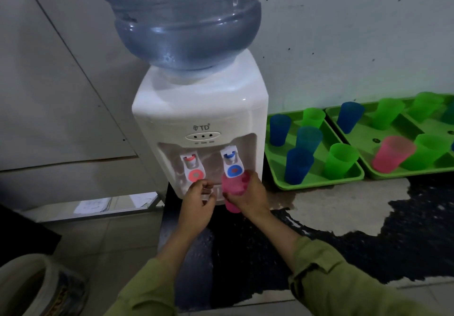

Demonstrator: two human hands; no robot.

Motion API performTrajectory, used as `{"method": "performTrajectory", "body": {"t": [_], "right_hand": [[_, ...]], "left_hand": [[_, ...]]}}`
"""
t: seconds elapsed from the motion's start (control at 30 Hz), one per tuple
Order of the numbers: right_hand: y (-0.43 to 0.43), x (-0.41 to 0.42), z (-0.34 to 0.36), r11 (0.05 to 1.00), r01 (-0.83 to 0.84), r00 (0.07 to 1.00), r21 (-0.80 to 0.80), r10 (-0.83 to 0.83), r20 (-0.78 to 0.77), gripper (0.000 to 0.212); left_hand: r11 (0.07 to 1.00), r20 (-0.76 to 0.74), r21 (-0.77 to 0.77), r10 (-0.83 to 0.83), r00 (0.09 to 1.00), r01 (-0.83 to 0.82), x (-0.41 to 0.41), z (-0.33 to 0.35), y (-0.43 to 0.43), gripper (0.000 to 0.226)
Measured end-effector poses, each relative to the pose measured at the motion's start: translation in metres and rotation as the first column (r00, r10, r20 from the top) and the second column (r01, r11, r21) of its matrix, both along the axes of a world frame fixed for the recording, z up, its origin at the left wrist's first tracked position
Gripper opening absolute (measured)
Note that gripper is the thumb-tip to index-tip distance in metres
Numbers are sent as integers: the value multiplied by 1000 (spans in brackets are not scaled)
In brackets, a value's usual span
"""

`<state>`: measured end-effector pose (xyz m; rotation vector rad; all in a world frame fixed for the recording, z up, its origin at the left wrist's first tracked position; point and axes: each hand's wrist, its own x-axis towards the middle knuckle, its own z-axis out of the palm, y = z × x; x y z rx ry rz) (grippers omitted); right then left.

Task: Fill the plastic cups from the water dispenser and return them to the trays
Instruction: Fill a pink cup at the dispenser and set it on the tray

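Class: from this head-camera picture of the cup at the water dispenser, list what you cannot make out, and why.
- Head view: water level in the pink translucent plastic cup, covered by the right hand and the blue-buttoned white tap lever.
- Head view: what the fingers of the left hand touch, blurred and dim.
- Head view: cup count on the right-hand green plastic tray, cut off by the frame's right edge.

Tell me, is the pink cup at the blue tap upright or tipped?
Upright: the right hand holds the pink cup mouth-up beneath the blue tap. Fill level: cannot tell.
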<state>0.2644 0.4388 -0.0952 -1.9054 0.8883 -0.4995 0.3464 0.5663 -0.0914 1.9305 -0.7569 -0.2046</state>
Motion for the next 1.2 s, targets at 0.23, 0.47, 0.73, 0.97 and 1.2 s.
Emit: {"method": "performTrajectory", "body": {"t": [0.23, 0.47, 0.73, 0.97, 1.2], "right_hand": [[-5, 11, 8, 1000, -18, 1000, -11, 18, 12, 79], [-12, 0, 12, 989, -126, 992, -77, 125, -21, 86], [-36, -11, 36, 927, -86, 991, -366, 42, -125, 45], [-45, 3, 55, 936, -189, 955, -297, 105, -277, 18], [-42, -13, 68, 943, -251, 949, -217, 196, -245, 16]], "left_hand": [[993, -32, 73, -94, 995, 96, 2, -8, -4, 41], [989, -48, 55, -134, 990, 137, 2, -16, -13, 57], [986, -144, 141, -73, 987, 93, -2, 1, -52, 60], [983, -118, 180, 1, 993, 20, 4, 0, -70, 43], [989, -102, 145, -3, 995, 18, -2, 9, -69, 44]]}}
